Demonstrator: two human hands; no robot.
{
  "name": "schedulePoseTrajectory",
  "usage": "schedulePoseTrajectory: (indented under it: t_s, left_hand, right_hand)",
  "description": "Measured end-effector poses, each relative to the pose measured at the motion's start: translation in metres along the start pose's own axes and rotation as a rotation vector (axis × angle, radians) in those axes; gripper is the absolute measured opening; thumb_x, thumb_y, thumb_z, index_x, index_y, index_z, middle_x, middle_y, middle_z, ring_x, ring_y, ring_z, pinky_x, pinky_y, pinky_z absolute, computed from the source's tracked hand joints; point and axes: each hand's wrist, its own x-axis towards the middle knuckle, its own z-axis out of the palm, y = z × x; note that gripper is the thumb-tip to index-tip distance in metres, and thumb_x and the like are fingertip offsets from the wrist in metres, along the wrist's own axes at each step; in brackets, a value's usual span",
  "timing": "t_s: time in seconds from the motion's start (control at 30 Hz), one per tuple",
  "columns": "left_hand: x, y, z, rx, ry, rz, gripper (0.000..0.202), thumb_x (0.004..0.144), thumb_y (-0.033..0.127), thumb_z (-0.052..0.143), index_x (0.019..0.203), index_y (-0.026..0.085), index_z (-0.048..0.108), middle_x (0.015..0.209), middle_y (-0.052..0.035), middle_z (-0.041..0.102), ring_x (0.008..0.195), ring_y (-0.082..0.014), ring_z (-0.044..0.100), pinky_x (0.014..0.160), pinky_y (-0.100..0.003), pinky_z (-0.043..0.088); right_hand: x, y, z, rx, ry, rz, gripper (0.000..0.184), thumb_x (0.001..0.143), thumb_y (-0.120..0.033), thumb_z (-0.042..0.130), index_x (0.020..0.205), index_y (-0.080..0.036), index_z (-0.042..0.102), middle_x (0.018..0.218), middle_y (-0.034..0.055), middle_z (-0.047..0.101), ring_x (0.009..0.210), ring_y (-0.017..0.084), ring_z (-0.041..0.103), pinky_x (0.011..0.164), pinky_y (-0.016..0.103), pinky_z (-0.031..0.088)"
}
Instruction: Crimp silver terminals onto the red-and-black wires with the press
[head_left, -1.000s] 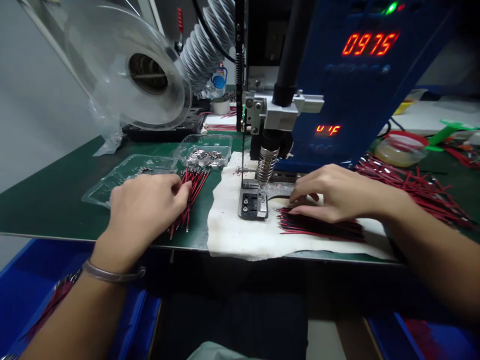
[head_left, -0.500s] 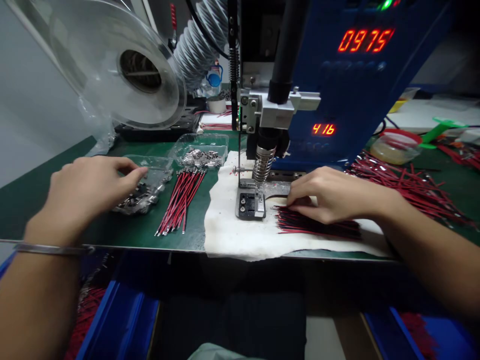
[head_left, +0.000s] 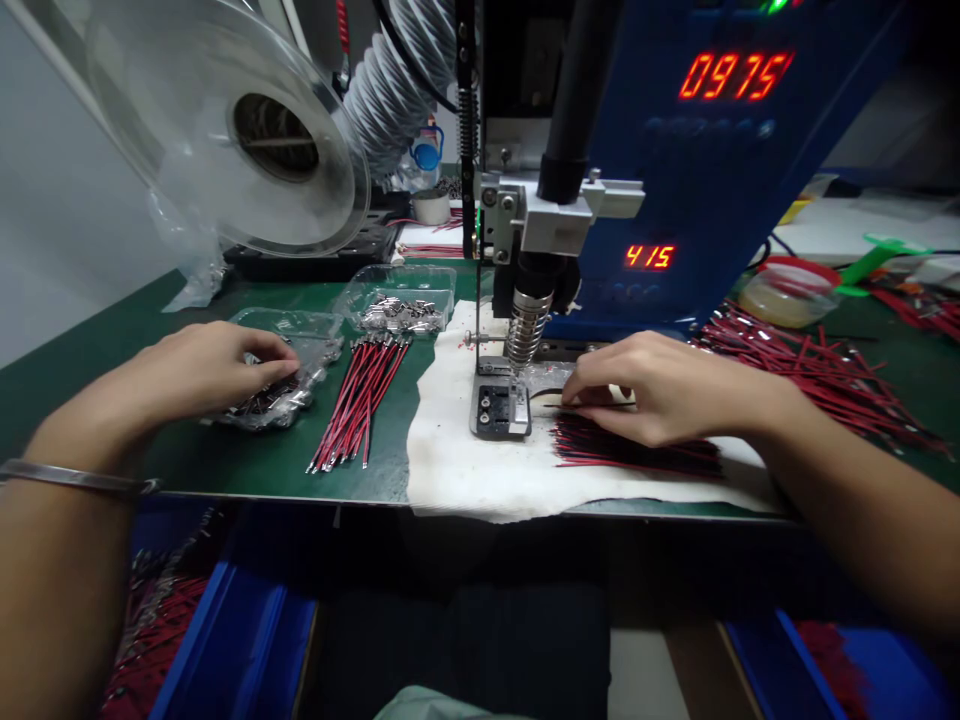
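Note:
My left hand is over a clear plastic tray of small metal connectors. Its thumb and index finger meet in a pinch; anything between the tips is too small to make out. My right hand pinches a thin dark wire that reaches left to a small black fixture with a metal block. Below this hand lies a bundle of red and black wires on white cloth. Above the fixture stands the spring-wrapped tip of a soldering machine.
Wires with metal ends lie in a bunch between the trays and cloth. A second clear tray holds more metal parts. The blue machine stands behind, a loose wire pile lies right, and a fume hood hangs left.
My left hand has lowered into the tray, its thumb and finger coming together. My right hand has shifted slightly left with the wire. The lower display went from 416 to 415.

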Motion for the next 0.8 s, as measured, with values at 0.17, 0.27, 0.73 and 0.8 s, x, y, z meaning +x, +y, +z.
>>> schedulePoseTrajectory:
  t_s: [0.17, 0.27, 0.73, 0.8]
  left_hand:
    - [-0.004, 0.002, -0.001, 0.286, -0.228, 0.084, 0.015, 0.076, 0.038, 0.072, 0.076, 0.023, 0.074, 0.053, 0.0043, 0.06, 0.056, -0.0147, 0.042, 0.063, -0.026, 0.024]
    - [-0.003, 0.0, -0.001, 0.309, -0.244, 0.106, 0.014, 0.077, 0.039, 0.071, 0.078, 0.025, 0.074, 0.056, 0.005, 0.061, 0.056, -0.0144, 0.043, 0.063, -0.026, 0.024]
    - [-0.014, 0.017, -0.003, 0.331, -0.033, 0.161, 0.022, 0.079, 0.045, 0.066, 0.076, 0.024, 0.07, 0.051, 0.003, 0.055, 0.052, -0.0145, 0.043, 0.061, -0.027, 0.027]
    - [-0.027, 0.029, -0.001, 0.252, 0.147, 0.144, 0.021, 0.077, 0.043, 0.068, 0.077, 0.022, 0.071, 0.049, 0.0026, 0.054, 0.052, -0.0136, 0.043, 0.059, -0.027, 0.028]
  right_hand:
    - [0.002, 0.001, -0.001, 0.029, -0.02, 0.0, 0.017, 0.08, -0.015, 0.058, 0.091, -0.02, 0.071, 0.083, 0.0017, 0.07, 0.072, 0.014, 0.063, 0.064, 0.024, 0.043]
    - [0.001, 0.004, -0.001, 0.053, -0.015, -0.012, 0.017, 0.08, -0.016, 0.06, 0.092, -0.02, 0.072, 0.082, 0.0013, 0.07, 0.071, 0.013, 0.063, 0.064, 0.024, 0.044]
    - [0.001, 0.002, -0.006, 0.15, -0.016, -0.021, 0.017, 0.087, -0.028, 0.058, 0.089, -0.019, 0.073, 0.082, 0.0025, 0.069, 0.071, 0.012, 0.062, 0.066, 0.023, 0.046]
    - [0.001, 0.001, -0.007, 0.154, 0.007, -0.022, 0.017, 0.087, -0.029, 0.059, 0.089, -0.019, 0.073, 0.082, 0.0028, 0.069, 0.072, 0.012, 0.063, 0.067, 0.023, 0.046]
